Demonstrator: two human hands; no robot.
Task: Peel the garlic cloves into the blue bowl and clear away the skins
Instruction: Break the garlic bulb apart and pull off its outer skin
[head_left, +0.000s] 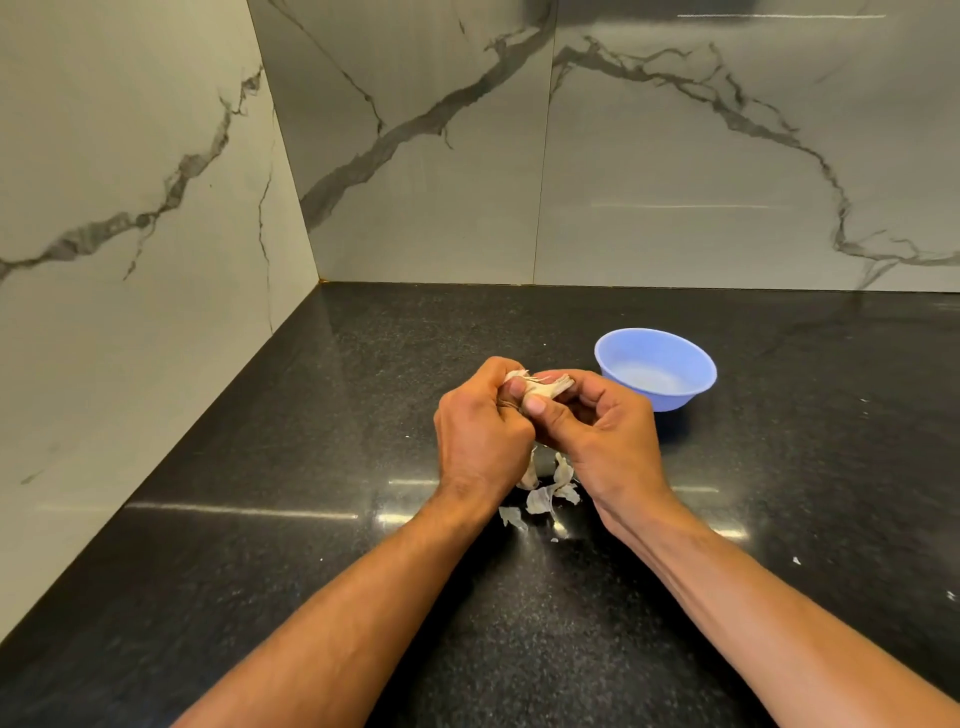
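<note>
- Garlic (537, 391): a papery clump held above the dark surface (260, 519), pinched between both hands at about the middle of the view. Whether it is a whole head or a few joined cloves cannot be told; most of it is hidden by fingers.
- Left hand (480, 441): its grip is curled round the left end of the garlic, thumb tip pressed on top of the loose skin.
- Right hand (597, 431): its grip pinches the right end, thumb laid across the near side, fingers wrapped behind.
- Long axis: the clump lies roughly left to right between the two grips, so each hand has one end.
- Blue bowl (655, 368): stands on the surface beyond and to the right of the hands, just beside the right hand's fingers and apart from them. It appears to hold no cloves.
- Deciding relation: the bowl lies to the right of the garlic, so the right hand is the nearer one. In my judgement, a freed clove would most easily travel right and slightly away, carried by that hand.
- Skins (545, 493): pale flakes lie on the surface directly below the hands, near side of the bowl.
- Progress, as judged: peeling is at an early stage; clearing of the skins is not yet done.
</note>
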